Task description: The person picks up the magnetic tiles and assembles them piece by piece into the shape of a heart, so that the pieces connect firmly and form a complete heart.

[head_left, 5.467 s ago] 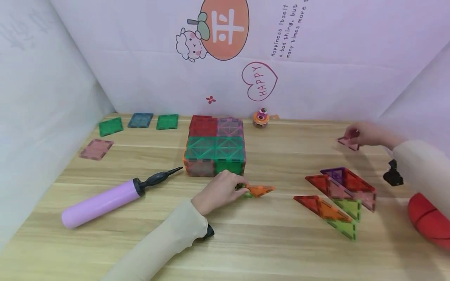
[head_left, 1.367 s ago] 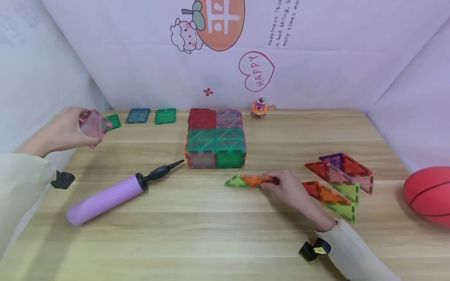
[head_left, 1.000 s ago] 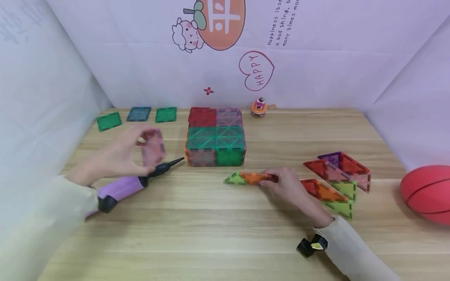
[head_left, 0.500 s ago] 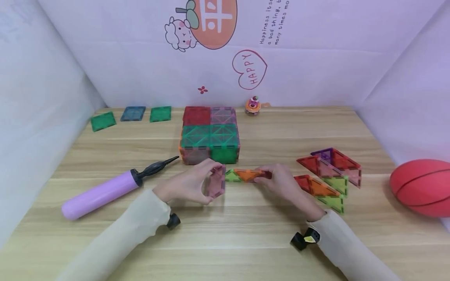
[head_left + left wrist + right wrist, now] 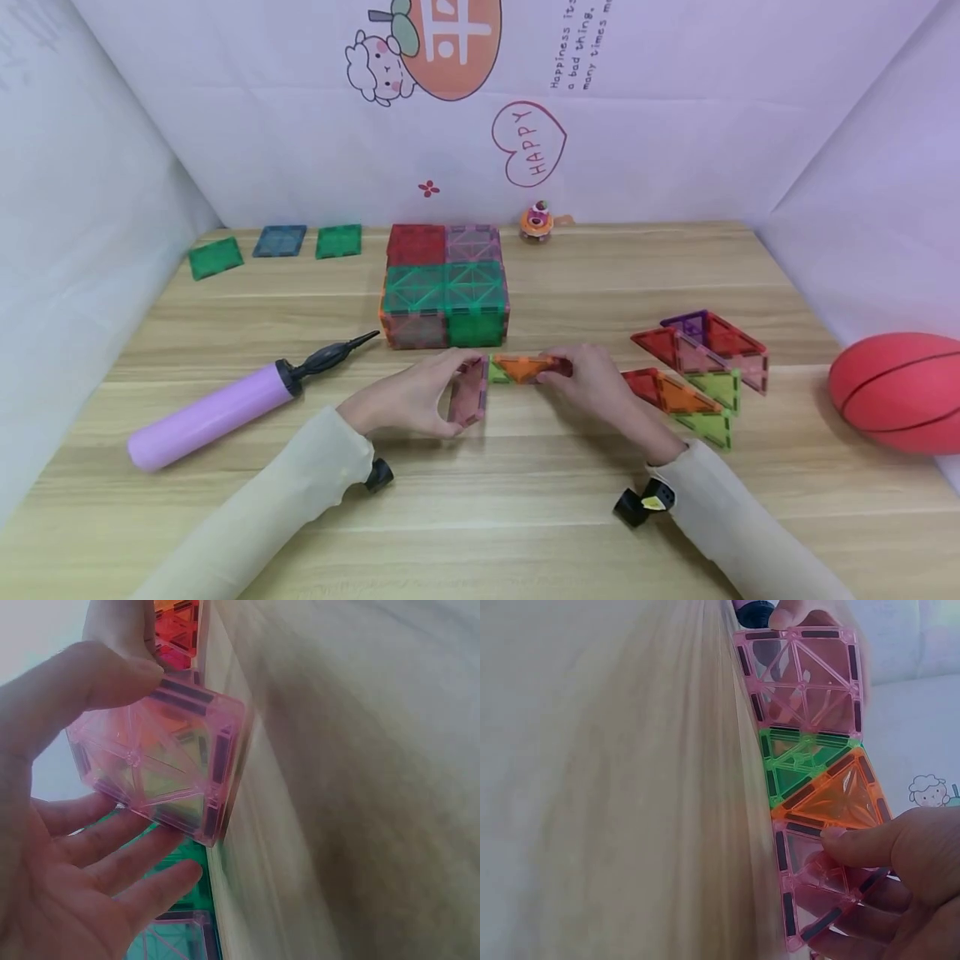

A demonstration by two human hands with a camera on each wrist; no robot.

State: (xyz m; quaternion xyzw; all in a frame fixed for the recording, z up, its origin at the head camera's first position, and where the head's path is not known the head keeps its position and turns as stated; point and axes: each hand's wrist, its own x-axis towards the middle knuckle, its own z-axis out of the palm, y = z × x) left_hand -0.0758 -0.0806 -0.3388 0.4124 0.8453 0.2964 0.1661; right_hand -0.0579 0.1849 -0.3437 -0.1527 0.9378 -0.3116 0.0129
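Observation:
In the head view my left hand [image 5: 408, 396] pinches a clear pink square magnetic tile [image 5: 468, 393] by its edges, thumb and fingers on opposite sides. My right hand [image 5: 592, 383] holds the right end of a standing strip of triangular magnetic tiles. Its thumb presses on a pink triangle tile [image 5: 810, 859], with fingers behind. An orange triangle tile [image 5: 840, 796] and a green triangle tile [image 5: 795, 761] join on from there. As the right wrist view shows, the pink square's edge touches the green triangle. The strip stands upright on the wooden table [image 5: 480, 533].
Just behind both hands stands a box of magnetic tiles [image 5: 475, 286]. More joined triangles [image 5: 690, 404] stand at right, beside a red ball [image 5: 896, 392]. A purple hand pump [image 5: 210, 417] lies left. Loose green [image 5: 216, 258] and blue [image 5: 280, 241] squares and a small figurine [image 5: 536, 222] sit farther back.
My left hand has carried the pink square from the far left to the strip's left end. Earlier it held the strip, while the right hand brought a pink triangle; now the right hand holds the strip.

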